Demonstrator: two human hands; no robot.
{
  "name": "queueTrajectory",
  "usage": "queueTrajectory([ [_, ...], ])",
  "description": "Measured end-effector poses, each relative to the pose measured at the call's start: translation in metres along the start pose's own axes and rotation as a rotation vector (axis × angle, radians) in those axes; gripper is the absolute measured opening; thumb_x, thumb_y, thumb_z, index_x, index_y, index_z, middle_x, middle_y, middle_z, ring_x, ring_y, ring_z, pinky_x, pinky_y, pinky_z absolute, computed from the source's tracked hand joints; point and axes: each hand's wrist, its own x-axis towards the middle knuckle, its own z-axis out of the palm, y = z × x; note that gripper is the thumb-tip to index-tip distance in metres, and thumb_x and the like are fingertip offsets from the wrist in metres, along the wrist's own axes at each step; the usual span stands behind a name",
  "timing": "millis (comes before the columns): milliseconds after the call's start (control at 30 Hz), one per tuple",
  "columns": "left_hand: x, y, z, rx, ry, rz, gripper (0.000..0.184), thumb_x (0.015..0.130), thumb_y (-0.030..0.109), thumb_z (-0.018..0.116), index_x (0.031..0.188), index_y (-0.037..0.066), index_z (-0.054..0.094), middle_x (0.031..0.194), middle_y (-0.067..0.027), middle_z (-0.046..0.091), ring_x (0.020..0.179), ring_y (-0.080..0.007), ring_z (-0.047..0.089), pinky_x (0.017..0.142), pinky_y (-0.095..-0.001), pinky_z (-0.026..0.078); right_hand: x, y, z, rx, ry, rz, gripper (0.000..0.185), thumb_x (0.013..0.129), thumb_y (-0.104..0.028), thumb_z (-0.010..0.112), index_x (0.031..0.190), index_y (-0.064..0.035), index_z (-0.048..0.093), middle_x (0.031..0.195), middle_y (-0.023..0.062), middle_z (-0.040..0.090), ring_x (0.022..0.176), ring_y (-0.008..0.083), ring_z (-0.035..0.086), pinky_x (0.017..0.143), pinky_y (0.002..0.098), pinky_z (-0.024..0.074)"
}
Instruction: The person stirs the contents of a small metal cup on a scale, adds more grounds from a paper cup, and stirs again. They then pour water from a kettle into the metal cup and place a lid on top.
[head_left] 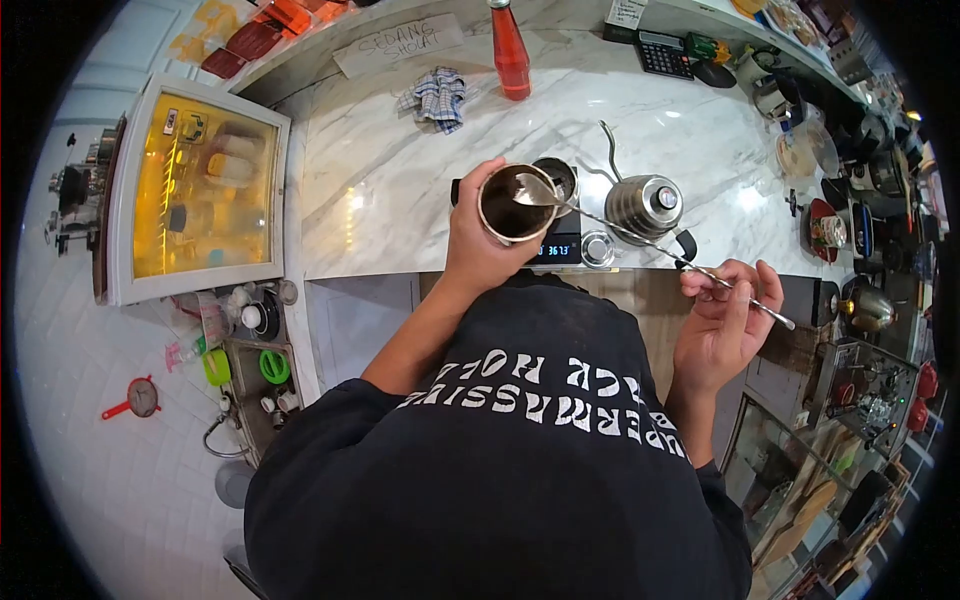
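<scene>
My left hand (482,235) is wrapped round a cup (507,212) with a pale rim and a brownish inside, tilted so its mouth faces me. A long metal bar spoon (537,190) with a twisted shaft has its bowl at the cup's mouth. My right hand (722,325) pinches the shaft near its far end, some fingers raised. Just behind the cup a dark round container (560,172) is partly hidden. Below it, a scale (562,249) shows a lit number. The steel gooseneck kettle (640,205) stands right of the scale, under the spoon's shaft.
On the marble counter (380,190) are a checked cloth (438,99), a red bottle (511,60), a handwritten sign (398,45) and a calculator (664,55). A lit glass-door fridge (208,185) is at left. Crowded equipment lines the right, including a steel pot (870,308).
</scene>
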Motion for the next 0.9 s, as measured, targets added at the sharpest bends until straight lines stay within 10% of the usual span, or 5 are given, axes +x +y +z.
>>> queueTrajectory([
  [900,-0.001,-0.032,-0.012,0.036,0.182,-0.125,0.078,0.076,0.008,0.083,0.142,0.000,0.041,0.127,-0.0167,0.063,0.118,-0.0242,0.063,0.102,-0.0362,0.049,0.017,0.059,-0.006,-0.344,-0.249,-0.101,0.024,0.105,0.000,0.043,0.129,0.0024,0.044,0.113,0.0197,0.060,0.093,0.0329,0.071,0.085,0.0426,0.0597],
])
